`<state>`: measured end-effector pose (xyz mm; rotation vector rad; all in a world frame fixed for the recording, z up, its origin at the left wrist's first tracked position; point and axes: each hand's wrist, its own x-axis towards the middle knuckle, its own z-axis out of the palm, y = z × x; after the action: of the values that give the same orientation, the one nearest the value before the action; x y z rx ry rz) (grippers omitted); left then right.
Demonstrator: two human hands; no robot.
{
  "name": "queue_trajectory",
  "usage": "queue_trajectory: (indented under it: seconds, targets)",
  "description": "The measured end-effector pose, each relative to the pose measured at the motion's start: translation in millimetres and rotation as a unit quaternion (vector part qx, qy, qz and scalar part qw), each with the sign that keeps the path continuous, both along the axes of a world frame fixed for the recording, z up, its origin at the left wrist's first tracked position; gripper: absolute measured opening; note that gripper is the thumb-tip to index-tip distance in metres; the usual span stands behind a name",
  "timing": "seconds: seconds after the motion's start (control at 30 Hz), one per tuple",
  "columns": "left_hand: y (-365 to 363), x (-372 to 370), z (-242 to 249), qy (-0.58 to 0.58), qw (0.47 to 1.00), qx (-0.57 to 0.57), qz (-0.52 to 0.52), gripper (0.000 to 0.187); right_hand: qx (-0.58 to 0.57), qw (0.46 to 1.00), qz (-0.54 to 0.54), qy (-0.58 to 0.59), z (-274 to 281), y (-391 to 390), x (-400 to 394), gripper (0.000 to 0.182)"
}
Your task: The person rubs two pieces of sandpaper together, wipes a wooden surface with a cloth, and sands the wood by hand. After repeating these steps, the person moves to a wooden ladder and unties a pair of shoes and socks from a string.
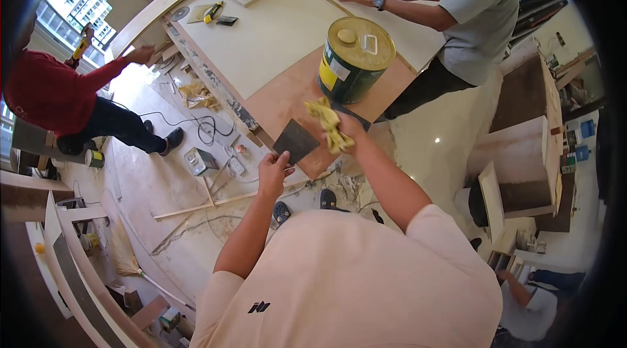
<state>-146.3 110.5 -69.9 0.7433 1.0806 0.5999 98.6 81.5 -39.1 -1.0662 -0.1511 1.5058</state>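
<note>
Pinched by one corner between the fingers of my left hand [272, 173] is a thin, dark grey square sheet [296, 141], tilted over the table's near corner. My right hand [351, 131] grips a crumpled yellow cloth [324, 122] just to the right of that sheet. Behind my right hand, a second dark flat piece [356, 117] shows on the tabletop, partly covered by the hand. A large green and yellow metal can [356, 60] with a gold lid stands upright just beyond the cloth. Reddish-brown board [287, 96] forms the surface under these things.
At the table's far right, a person in grey [480, 15] rests both hands on the white board [287, 28]. A person in red [65, 90] holds a yellow tool at left. Cables, a tin [200, 161] and wood strips lie on the floor.
</note>
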Motion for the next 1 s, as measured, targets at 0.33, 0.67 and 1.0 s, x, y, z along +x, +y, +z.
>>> queue_trajectory:
  seconds: [0.33, 0.67, 1.0]
  targets:
    - [13, -10, 11, 0.015, 0.999, 0.002, -0.043, 0.014, 0.017, 0.570, 0.027, -0.821, 5, -47, 10, 0.063]
    - [15, -8, 16, 0.054, 0.991, 0.028, -0.117, 0.019, -0.018, 0.785, 0.089, -0.613, 22, -60, 9, 0.060]
    - [13, -6, 8, 0.037, 0.991, 0.020, -0.126, 0.021, 0.081, 0.984, 0.050, 0.153, 68, -72, -17, 0.059]
